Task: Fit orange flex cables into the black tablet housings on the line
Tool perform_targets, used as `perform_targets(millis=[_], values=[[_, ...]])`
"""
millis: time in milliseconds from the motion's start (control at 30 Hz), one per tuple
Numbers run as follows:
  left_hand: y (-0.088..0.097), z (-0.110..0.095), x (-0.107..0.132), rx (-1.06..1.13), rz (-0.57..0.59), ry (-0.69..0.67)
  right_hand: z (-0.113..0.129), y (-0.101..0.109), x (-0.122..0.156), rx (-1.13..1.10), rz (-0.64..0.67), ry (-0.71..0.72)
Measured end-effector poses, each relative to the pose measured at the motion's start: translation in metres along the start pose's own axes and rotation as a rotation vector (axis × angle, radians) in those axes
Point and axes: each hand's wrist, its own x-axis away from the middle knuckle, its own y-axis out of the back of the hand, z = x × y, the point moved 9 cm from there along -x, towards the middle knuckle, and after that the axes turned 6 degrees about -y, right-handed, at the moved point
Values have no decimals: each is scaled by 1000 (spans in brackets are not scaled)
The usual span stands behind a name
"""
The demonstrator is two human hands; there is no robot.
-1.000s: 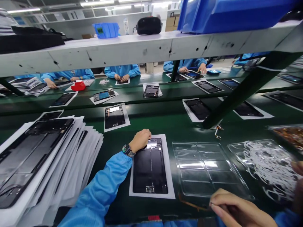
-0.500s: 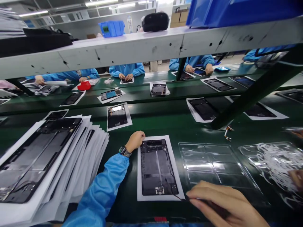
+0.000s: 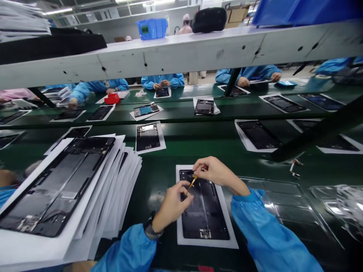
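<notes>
In front of me a black tablet housing point(image 3: 205, 223) lies on a white paper sheet point(image 3: 181, 242). Above its upper part, a thin yellow-orange flex cable point(image 3: 193, 182) stretches between my hands. My left hand point(image 3: 173, 202) pinches its lower end, fingers curled over the housing's left side. At the upper end the fingers of my right hand point(image 3: 212, 172) are closed on the cable, near the housing's top edge. A small reddish bit shows at the right fingertips; I cannot make out what it is.
A tall stack of paper sheets point(image 3: 113, 196) with another housing point(image 3: 68, 181) on top stands left. Right are a clear plastic tray point(image 3: 283, 204), white strips point(image 3: 350, 200) and a small loose flex cable point(image 3: 295, 168). A green post point(image 3: 317, 130) slants down under the shelf point(image 3: 181, 53). Co-workers sit opposite.
My left hand has left the paper's top corner and come down over the housing. My right hand has moved from the lower right to the housing's top; the flex cable now shows between them.
</notes>
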Motion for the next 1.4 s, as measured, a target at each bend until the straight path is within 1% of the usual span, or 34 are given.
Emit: perform_targets(millis=[67, 133, 200, 267, 367, 533, 700, 800, 900, 967, 1033, 1167, 1267, 1400], values=[[11, -1, 6, -331, -119, -138, -13, -12, -20, 37, 55, -13], [12, -5, 12, -586, -163, -293, -27, -25, -36, 72, 100, -25], [9, -8, 17, -775, -173, -406, -39, -38, -48, 97, 139, -33], [6, -9, 20, -915, -172, -453, -49, -51, -58, 115, 174, -46], [4, -7, 18, -1017, -145, -461, -61, -65, -68, 159, 193, -80], [-1, -3, 12, -1043, -124, -452, -66, -73, -81, 261, 166, -117], [-9, -7, 7, -1006, -91, -471, -70, -78, -94, 345, 246, -187], [-10, -13, 8, -976, -78, -493, -75, -76, -106, 431, 282, -259], [-10, -14, 10, -944, -74, -502, -76, -69, -112, 548, 276, -317], [-10, -12, 11, -932, -67, -501, -72, -63, -110, 623, 246, -323], [-12, -10, 12, -926, -49, -502, -67, -60, -102, 683, 208, -300], [-12, -5, 12, -897, -19, -497, -58, -63, -79, 776, 130, -245], [-6, -4, 11, -849, -57, -490, -52, -67, -66, 811, 77, -189], [-4, -9, 10, -753, -93, -539, -49, -65, -58, 819, 3, -121]])
